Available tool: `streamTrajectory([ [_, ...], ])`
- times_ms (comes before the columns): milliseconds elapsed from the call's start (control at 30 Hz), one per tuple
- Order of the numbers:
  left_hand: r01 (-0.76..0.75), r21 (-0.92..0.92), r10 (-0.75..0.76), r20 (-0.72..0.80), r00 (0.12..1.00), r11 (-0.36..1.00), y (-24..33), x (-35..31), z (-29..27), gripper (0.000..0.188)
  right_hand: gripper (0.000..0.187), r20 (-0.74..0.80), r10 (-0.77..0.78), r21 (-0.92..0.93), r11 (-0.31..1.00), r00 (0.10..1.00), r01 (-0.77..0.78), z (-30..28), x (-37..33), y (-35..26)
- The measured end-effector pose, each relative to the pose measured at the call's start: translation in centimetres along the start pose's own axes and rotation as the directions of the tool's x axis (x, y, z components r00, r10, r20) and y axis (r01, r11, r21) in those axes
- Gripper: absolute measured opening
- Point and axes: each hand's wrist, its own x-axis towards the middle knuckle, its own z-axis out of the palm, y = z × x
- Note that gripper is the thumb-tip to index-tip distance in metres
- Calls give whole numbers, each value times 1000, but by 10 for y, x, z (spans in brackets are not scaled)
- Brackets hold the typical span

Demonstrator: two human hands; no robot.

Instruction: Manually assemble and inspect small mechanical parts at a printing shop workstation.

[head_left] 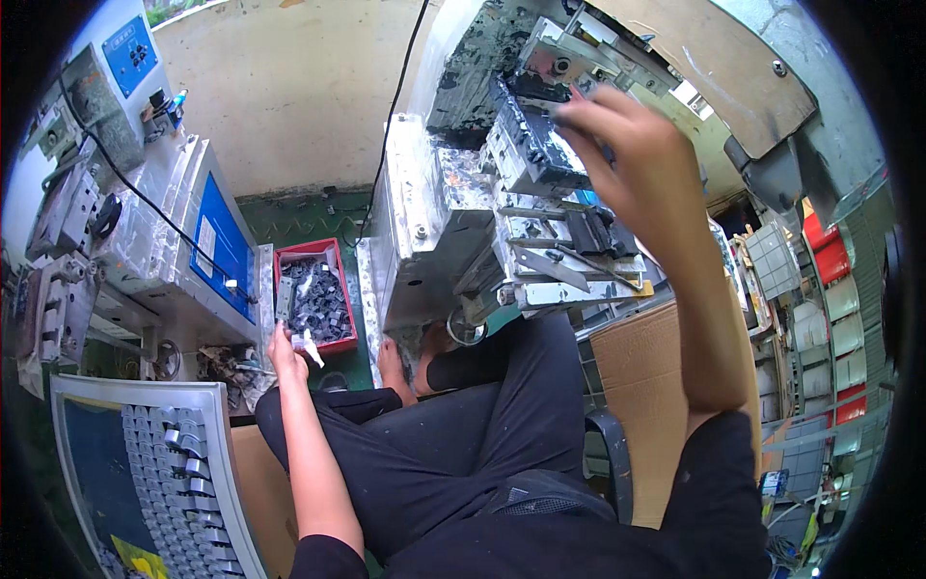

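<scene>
Two hands (285, 355) (632, 140) — one red bin (338, 344)

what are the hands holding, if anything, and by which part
The left hand seems to hold a grey part by its near end; whether the right hand holds anything cannot be told.

The green floor (298, 214) bears 1 red bin (340, 345) of dark parts (323, 307).
</scene>
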Motion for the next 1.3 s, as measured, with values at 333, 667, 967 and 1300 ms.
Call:
streamTrajectory([
  [333, 36, -92, -40, -40, 998, 995, 18, -18, 10, 20, 20, 542, 77, -354, 924, 837, 145, 87, 81, 62],
  [667, 47, -27, -46, 18, 999, 999, 15, -14, 5, 24, 12, 501, -31, -364, 899, 865, 243, 114, 72, 85],
  [967, 42, -51, -41, 26, 999, 998, 7, -10, 1, 21, 22, 563, 46, -344, 921, 825, 183, 114, 70, 82],
  [1300, 67, -24, -66, 47, 997, 997, 8, -6, 0, 20, 24, 588, 64, -337, 926, 806, 173, 108, 77, 80],
])
